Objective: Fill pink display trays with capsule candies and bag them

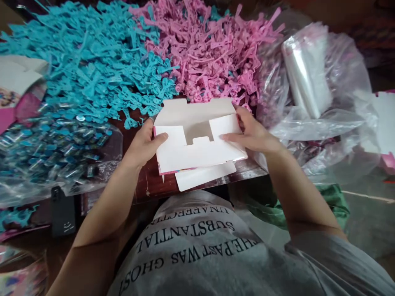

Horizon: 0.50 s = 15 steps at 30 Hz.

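Observation:
A cardboard box (185,158), white inside with pink printed edges, sits between my two hands at the front of the table. Its flaps stand partly folded, and a gap in the middle shows the inside. My left hand (145,142) grips the left end, the thumb lying on a white flap. On the opposite end, my right hand (253,131) has its thumb across the right flap and its fingers behind the box. Just beyond the box lie a heap of pink plastic pieces (210,53) and a heap of turquoise plastic pieces (92,57).
Small clear capsules with blue ends (64,144) lie on plastic at left, near a black phone (63,213). Clear plastic bags (305,74) fill the right side. White-and-pink cartons (21,78) stand at both edges. The dark red table (148,181) ends before my body.

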Each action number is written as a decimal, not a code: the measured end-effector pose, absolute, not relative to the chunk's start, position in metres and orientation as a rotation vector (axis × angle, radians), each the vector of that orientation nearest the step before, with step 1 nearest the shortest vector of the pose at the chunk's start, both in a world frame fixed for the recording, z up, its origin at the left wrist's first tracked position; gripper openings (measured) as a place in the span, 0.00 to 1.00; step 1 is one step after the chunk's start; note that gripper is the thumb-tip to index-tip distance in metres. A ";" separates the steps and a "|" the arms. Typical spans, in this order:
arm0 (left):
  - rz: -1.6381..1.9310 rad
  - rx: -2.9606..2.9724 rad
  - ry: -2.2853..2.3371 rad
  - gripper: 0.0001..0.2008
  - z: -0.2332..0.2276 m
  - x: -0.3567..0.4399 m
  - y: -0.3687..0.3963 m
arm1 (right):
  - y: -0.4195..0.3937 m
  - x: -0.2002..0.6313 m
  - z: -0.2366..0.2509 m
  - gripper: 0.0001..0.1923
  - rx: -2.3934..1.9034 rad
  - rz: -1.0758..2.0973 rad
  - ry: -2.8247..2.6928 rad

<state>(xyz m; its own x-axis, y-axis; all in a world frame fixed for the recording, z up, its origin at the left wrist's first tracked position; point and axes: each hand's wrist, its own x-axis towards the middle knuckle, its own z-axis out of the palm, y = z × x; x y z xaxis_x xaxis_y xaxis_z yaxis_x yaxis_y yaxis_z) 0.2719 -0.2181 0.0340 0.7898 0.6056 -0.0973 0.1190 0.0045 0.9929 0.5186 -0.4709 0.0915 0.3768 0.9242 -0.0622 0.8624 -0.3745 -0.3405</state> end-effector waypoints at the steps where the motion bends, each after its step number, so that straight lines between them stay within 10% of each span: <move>1: 0.445 1.550 0.598 0.24 0.031 0.273 -0.220 | -0.471 0.514 0.083 0.46 -2.374 0.371 -1.517; 5: 0.542 1.547 0.577 0.26 0.021 0.272 -0.224 | -0.482 0.509 0.067 0.50 -2.222 0.400 -1.363; 15: 0.575 1.411 0.627 0.22 0.014 0.276 -0.238 | -0.453 0.518 0.094 0.25 -2.229 0.415 -1.705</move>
<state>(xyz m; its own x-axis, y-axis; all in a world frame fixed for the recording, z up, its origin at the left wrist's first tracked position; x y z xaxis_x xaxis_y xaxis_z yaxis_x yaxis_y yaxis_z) 0.2764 -0.2383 0.0137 0.7130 0.6988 -0.0576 0.0027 0.0795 0.9968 0.5181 -0.4530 0.0935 0.2524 0.9666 -0.0442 0.8788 -0.2481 -0.4077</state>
